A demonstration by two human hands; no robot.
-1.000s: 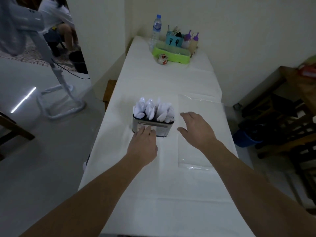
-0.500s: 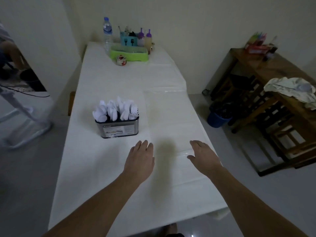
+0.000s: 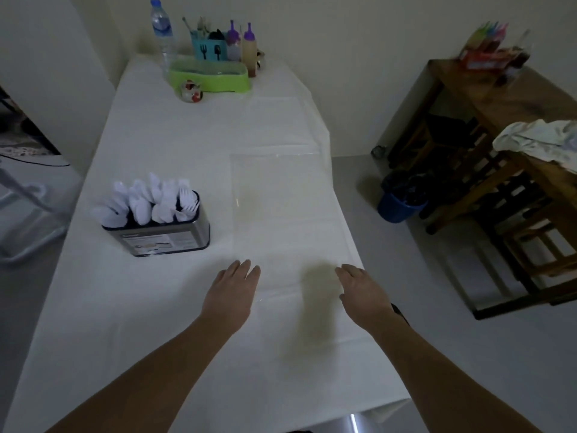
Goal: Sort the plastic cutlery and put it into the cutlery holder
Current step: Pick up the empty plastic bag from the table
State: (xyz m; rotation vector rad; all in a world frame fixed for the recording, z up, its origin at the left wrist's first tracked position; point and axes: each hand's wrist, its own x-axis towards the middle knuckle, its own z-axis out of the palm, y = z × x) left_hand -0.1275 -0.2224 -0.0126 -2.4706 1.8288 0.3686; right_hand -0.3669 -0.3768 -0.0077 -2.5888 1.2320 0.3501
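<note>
Looks essentially finished. White plastic cutlery point(image 3: 150, 200) standing packed in the metal cutlery holder point(image 3: 162, 237), handles down, heads up (spoon bowls toward the left and middle, fork tines at the right end, so apparently grouped by kind; exact compartments hidden by the rim). Holder upright on the white-covered table point(image 3: 156, 307), left of centre, well apart from both hands. No loose cutlery visible anywhere on the cloth, only a clear plastic sheet point(image 3: 281, 182) lying flat to the right of the holder.

Left hand point(image 3: 231, 292) open, fingers straight and together, palm down, holding nothing. Right hand point(image 3: 362, 292) likewise open and relaxed, empty, near the table's right edge. Cannot tell whether either palm actually touches the cloth.

Left to do, judging by this: probably nothing, unless pieces lie out of view.
</note>
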